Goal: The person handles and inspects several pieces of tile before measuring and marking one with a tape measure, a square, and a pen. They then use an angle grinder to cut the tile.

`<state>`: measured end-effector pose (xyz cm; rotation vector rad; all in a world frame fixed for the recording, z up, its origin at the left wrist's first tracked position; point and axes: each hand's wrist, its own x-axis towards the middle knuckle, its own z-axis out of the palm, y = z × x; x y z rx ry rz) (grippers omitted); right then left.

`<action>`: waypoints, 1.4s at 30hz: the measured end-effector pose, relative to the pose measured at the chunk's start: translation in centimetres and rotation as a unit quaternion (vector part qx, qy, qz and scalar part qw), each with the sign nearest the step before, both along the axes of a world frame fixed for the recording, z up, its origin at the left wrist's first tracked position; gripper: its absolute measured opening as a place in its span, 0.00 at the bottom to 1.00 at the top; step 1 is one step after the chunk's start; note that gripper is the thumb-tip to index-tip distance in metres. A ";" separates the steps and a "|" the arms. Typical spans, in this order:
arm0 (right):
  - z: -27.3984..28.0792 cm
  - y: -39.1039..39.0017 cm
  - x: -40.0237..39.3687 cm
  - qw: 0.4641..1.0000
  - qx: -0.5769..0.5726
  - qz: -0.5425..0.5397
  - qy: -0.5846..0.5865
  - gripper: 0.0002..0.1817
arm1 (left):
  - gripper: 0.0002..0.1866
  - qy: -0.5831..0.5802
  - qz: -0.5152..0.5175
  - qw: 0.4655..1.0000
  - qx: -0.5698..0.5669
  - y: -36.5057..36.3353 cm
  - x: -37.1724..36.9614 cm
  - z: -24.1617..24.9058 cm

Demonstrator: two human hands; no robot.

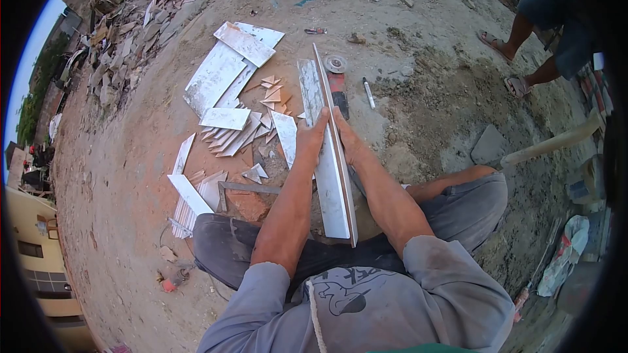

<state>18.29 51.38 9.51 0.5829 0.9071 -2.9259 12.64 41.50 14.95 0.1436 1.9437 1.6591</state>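
Note:
Two long, narrow tile pieces stand in front of me; my left hand (313, 132) and my right hand (350, 137) press on them from either side. The right-hand piece (340, 163) is held on edge, its reddish edge facing up. Beside it, the white piece (332, 199) leans at an angle, its far end whitish and worn. The fingers of both hands are closed around the tiles. Just beyond my right hand lies an angle grinder (337, 84) with a round disc, and a white marker (369, 93) rests to its right.
Larger white tiles (219, 78) and cut triangular scraps (276, 95) lie on the left. Stacked strips (212, 189) are near my left knee. A person (556, 33) in sandals stands at upper right, near a wooden handle (549, 142). Rubble (121, 46) lies upper left.

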 end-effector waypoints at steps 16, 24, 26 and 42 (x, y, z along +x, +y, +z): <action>6.4 0.7 1.3 0.960 0.276 0.002 0.050 0.53 | 0.42 0.108 0.016 0.991 0.076 -0.9 -1.0 1.1; 8.4 2.0 1.5 0.907 0.391 -0.131 0.089 0.48 | 0.43 0.305 0.155 0.936 -0.087 -1.6 -2.8 3.6; 10.3 1.6 2.2 0.829 0.531 -0.160 0.067 0.48 | 0.43 0.306 0.163 0.935 -0.082 -1.8 -4.3 3.2; 14.2 -5.2 2.1 0.760 0.636 -0.120 0.066 0.53 | 0.19 0.476 0.240 0.835 0.136 -5.2 -8.7 13.1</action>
